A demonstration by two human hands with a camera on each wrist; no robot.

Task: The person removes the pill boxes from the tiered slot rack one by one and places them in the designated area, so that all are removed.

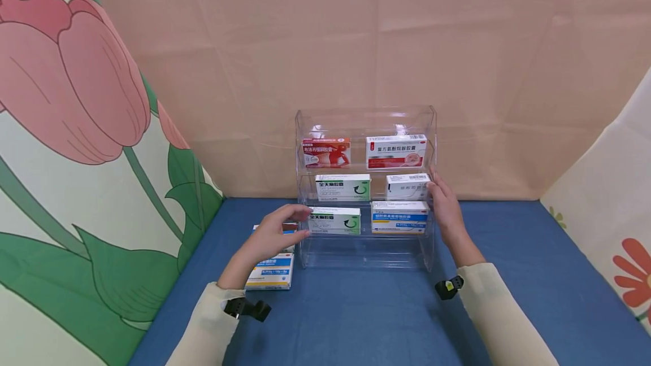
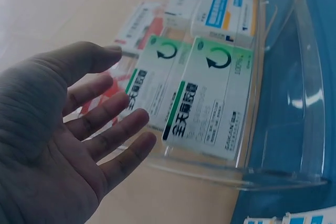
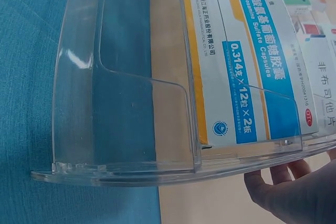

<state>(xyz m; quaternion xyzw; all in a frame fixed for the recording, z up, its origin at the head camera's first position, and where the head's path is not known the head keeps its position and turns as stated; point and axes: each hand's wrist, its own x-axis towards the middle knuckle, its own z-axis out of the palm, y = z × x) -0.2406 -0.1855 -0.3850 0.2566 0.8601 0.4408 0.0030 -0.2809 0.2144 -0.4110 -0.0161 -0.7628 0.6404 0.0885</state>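
Note:
A clear acrylic tiered rack stands on the blue table with medicine boxes on its tiers. My left hand, fingers spread, is by the rack's left side, next to a white-and-green box on the lower filled tier; nothing is in its grasp in the left wrist view. My right hand is at the rack's right side, its fingertips at the side panel's outer face beside a white-and-blue box and a small white box. A second white-and-green box sits on the middle tier.
On the top tier are a red box and a white-and-red box. More boxes, including a white-and-blue one, lie on the table left of the rack, partly behind my left hand. A beige backdrop hangs behind.

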